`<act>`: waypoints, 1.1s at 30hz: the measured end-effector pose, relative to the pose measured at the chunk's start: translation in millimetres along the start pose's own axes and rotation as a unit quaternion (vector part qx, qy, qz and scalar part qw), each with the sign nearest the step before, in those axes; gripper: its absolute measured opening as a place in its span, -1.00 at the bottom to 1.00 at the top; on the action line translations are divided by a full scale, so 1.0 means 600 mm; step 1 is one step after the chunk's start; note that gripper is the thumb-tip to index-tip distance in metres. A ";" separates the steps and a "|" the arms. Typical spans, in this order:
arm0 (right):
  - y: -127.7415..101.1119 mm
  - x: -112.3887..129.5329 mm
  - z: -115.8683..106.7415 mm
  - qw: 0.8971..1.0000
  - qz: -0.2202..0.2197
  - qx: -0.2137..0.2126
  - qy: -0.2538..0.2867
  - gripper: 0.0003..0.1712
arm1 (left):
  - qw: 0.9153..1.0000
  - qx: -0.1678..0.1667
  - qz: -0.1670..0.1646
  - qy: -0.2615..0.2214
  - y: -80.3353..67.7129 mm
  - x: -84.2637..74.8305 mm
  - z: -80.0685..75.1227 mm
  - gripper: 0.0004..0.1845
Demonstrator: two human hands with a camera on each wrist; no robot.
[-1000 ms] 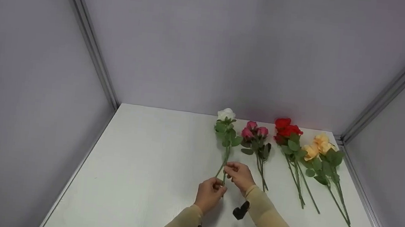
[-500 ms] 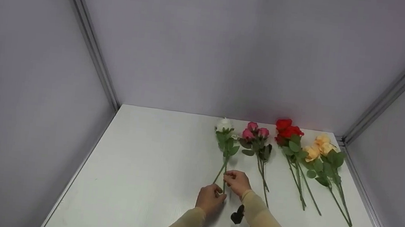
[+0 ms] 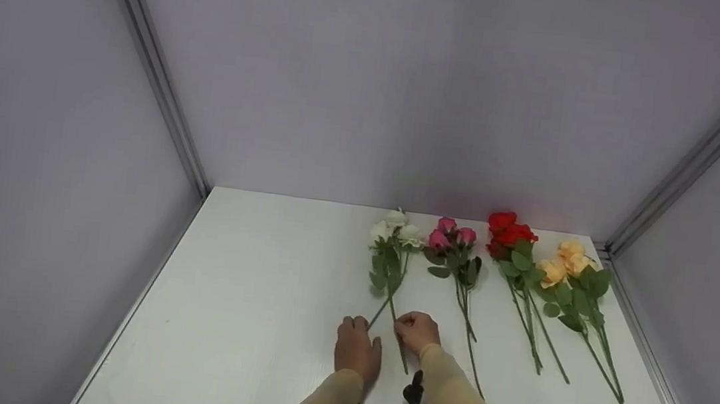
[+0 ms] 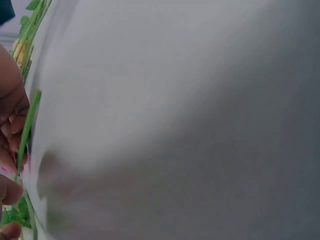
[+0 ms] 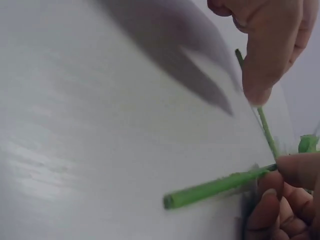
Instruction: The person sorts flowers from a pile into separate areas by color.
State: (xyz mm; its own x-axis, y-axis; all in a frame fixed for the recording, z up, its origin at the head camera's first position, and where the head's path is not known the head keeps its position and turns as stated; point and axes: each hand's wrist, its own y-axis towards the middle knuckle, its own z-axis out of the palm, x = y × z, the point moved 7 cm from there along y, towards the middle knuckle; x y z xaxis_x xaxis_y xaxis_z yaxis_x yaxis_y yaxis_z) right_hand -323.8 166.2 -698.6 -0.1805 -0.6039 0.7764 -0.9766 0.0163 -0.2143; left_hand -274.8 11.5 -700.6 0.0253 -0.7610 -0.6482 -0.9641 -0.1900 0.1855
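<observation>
Our left hand (image 3: 357,352) rests flat, fingers relaxed, on the white counter (image 3: 255,311), while our right hand (image 3: 416,332) pinches a thin green stem of the white artificial roses (image 3: 391,232) lying there. Farther right lie pink roses (image 3: 452,235), red roses (image 3: 508,230) and yellow roses (image 3: 567,258).

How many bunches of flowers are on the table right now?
4, in a row: white flowers at the hands, then pink flowers, red flowers, and peach flowers farthest right. None seem hidden.
</observation>
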 end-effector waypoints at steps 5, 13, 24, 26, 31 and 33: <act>-0.001 0.000 0.005 1.000 0.005 -0.015 -0.021 -0.91 | 1.000 0.004 -0.007 0.004 0.004 0.011 0.005 -0.81; -0.007 -0.002 0.014 0.999 0.018 -0.021 -0.026 -0.91 | 0.999 0.013 -0.027 -0.031 0.003 0.015 0.016 -0.88; -0.011 -0.006 0.021 0.999 0.025 -0.037 -0.024 -0.85 | 0.996 0.049 -0.050 -0.062 0.008 0.025 0.022 -0.90; -0.011 -0.008 0.022 0.999 0.023 -0.032 -0.006 -0.84 | 0.995 0.055 -0.048 -0.073 0.011 0.026 0.019 -0.90; -0.018 -0.008 0.014 1.000 0.003 -0.019 0.010 -0.82 | 0.986 0.096 -0.069 -0.117 0.014 0.039 0.014 -0.90; -0.025 -0.005 0.005 1.000 -0.010 -0.016 0.014 -0.82 | 0.981 0.111 -0.078 -0.138 0.015 0.048 0.011 -0.88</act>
State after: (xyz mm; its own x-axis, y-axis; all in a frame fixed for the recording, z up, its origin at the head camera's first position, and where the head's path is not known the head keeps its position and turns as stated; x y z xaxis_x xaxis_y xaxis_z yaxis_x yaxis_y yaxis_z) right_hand -308.1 165.6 -699.5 -0.1635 -0.5811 0.7972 -0.9832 0.0295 -0.1801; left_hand -284.4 -8.0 -722.2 0.1336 -0.5314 -0.8365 -0.9888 -0.1280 -0.0767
